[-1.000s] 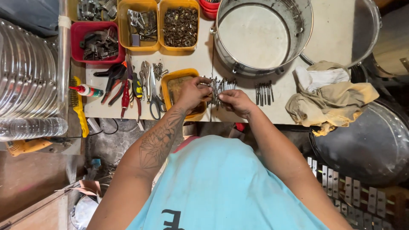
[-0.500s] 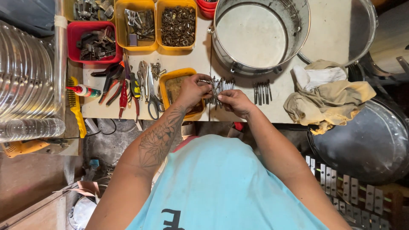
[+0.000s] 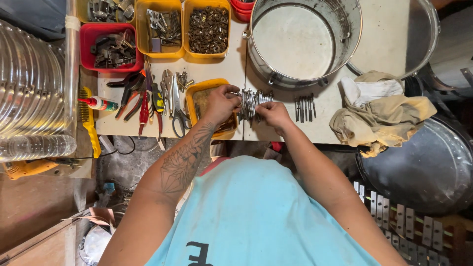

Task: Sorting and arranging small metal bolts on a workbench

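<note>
A bundle of thin metal rods (image 3: 250, 102) lies on the pale workbench (image 3: 325, 120), right between the two hands. The left hand (image 3: 220, 102) curls its fingers onto the bundle's left edge, and the right hand (image 3: 272, 112) pinches the rods from the lower right, fingertips pressed together on them. A smaller row of rods (image 3: 305, 107) lies apart to the right. Under the left hand sits a yellow tray (image 3: 207, 88); left of it are scissors (image 3: 178, 108) and pliers (image 3: 132, 93). Behind stands a steel drum shell (image 3: 300, 39), and crumpled rags (image 3: 382, 111) lie at the right.
</note>
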